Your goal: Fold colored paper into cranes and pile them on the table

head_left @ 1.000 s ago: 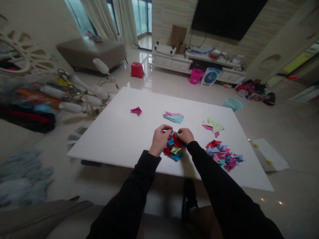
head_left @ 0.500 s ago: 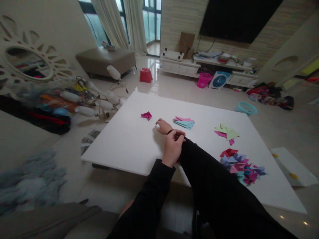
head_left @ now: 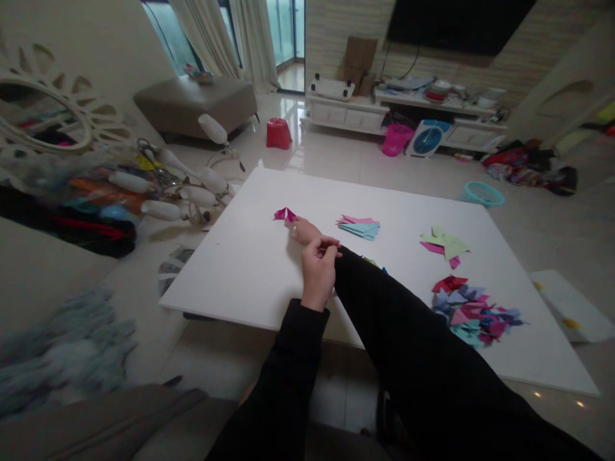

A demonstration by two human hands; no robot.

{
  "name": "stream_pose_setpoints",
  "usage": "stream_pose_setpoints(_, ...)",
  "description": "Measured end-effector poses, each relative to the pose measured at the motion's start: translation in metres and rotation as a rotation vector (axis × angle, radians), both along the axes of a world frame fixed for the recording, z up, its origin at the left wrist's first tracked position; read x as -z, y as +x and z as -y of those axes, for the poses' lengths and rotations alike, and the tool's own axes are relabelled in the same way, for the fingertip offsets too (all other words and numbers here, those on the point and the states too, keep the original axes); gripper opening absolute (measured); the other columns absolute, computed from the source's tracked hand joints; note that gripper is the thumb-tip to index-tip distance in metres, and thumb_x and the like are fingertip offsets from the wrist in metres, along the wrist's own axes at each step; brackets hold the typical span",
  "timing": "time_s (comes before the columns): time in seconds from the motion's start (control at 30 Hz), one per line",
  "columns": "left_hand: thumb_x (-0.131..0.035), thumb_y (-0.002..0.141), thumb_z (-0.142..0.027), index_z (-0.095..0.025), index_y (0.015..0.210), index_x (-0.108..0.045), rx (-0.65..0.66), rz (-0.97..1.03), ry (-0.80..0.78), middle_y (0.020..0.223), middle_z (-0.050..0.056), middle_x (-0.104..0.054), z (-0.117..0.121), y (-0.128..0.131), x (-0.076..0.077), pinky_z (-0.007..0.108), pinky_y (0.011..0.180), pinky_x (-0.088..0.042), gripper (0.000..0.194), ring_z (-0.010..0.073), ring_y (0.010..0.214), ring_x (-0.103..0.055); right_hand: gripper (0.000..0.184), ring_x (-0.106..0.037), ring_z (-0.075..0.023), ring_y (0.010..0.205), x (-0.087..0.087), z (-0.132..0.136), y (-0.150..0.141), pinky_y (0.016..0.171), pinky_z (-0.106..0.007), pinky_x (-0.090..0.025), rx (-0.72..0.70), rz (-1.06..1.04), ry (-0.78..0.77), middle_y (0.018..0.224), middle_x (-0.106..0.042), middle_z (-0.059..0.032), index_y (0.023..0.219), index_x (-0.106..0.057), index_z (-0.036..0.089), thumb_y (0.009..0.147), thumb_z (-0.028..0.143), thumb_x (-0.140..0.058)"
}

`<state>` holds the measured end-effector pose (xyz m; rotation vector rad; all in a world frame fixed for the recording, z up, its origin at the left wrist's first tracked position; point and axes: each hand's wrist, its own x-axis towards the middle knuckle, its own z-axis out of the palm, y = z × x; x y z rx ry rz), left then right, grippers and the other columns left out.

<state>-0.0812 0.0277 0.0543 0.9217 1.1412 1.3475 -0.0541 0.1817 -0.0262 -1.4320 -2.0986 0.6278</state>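
My right hand (head_left: 306,232) reaches across the white table, its fingertips closed at the right edge of a magenta folded paper piece (head_left: 285,214). A small white spot shows by the thumb; I cannot make out what it is. My left hand (head_left: 319,272) is closed in a pinch on the black right sleeve (head_left: 358,266) at the wrist. Beyond the right forearm lies a fanned stack of pink and light blue folded papers (head_left: 359,227). Some green and blue paper (head_left: 373,262) is partly hidden behind that sleeve.
Pale green and magenta paper pieces (head_left: 446,244) lie on the right of the white board table (head_left: 240,269). Nearer is a heap of colourful folded paper shapes (head_left: 473,314). A lamp with several white shades (head_left: 199,195) stands off the left edge, a turquoise basket (head_left: 483,193) beyond the right corner.
My right hand has moved forward and left to the magenta paper, which now stands slightly differently. The left hand has gone along with it, still on the sleeve. The view has tipped down slightly.
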Motion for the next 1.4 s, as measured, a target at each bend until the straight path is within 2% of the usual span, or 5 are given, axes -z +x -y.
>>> stream_pose_setpoints(0.13, -0.057, 0.077, -0.02, -0.017, 0.082, -0.063, -0.002, 0.001, 0.004, 0.081, 0.002, -0.069, -0.001, -0.004, -0.001, 0.025, 0.066, -0.049, 0.008, 0.0124, 0.066, -0.065, 0.005, -0.065, -0.0122, 0.088, -0.027, 0.038, 0.062, 0.086, -0.022, -0.048, -0.023, 0.101, -0.048, 0.097, -0.073, -0.005, 0.086, -0.074, 0.009, 0.083, 0.008, -0.071)
stream_pose_setpoints(0.3, -0.061, 0.074, -0.024, -0.018, 0.084, -0.065, 0.065, -0.026, -0.027, 0.085, 0.003, -0.07, 0.005, -0.001, -0.003, 0.023, 0.064, -0.047, 0.013, 0.0133, 0.071, -0.064, 0.011, -0.068, -0.0169, 0.081, -0.067, 0.168, 0.157, 0.079, -0.028, -0.052, 0.221, -0.127, 0.045, 0.085, -0.075, -0.0042, 0.084, -0.075, 0.017, 0.086, 0.019, -0.064)
stream_pose_setpoints(0.5, -0.07, 0.07, -0.026, -0.017, 0.087, -0.069, 0.293, -0.109, -0.052, 0.09, 0.006, -0.071, 0.024, 0.021, 0.003, 0.026, 0.064, -0.05, 0.02, 0.0163, 0.075, -0.064, 0.007, -0.068, -0.0185, 0.077, -0.054, 0.273, 0.202, 0.075, -0.032, -0.055, 0.401, -0.244, 0.14, 0.083, -0.074, -0.0033, 0.085, -0.071, 0.021, 0.086, 0.024, -0.064)
stream_pose_setpoints(1.0, -0.067, 0.076, -0.029, -0.018, 0.086, -0.073, 0.398, -0.369, 0.033, 0.083, 0.006, -0.072, 0.023, 0.056, 0.029, 0.028, 0.064, -0.051, 0.016, 0.0198, 0.073, -0.066, 0.018, -0.064, -0.018, 0.081, -0.036, 0.246, 0.266, 0.076, -0.027, -0.045, 0.322, 0.16, 0.002, 0.087, -0.069, -0.0047, 0.081, -0.07, 0.019, 0.08, 0.005, -0.059)
stream_pose_setpoints(1.4, -0.066, 0.077, -0.031, -0.018, 0.086, -0.072, 0.387, -0.393, 0.028, 0.083, 0.006, -0.072, 0.026, 0.054, 0.031, 0.03, 0.068, -0.052, 0.017, 0.0202, 0.074, -0.066, 0.014, -0.065, -0.0186, 0.082, -0.014, 0.249, 0.26, 0.073, -0.026, -0.039, 0.178, 0.411, -0.228, 0.087, -0.074, -0.0059, 0.081, -0.072, 0.019, 0.082, 0.008, -0.063)
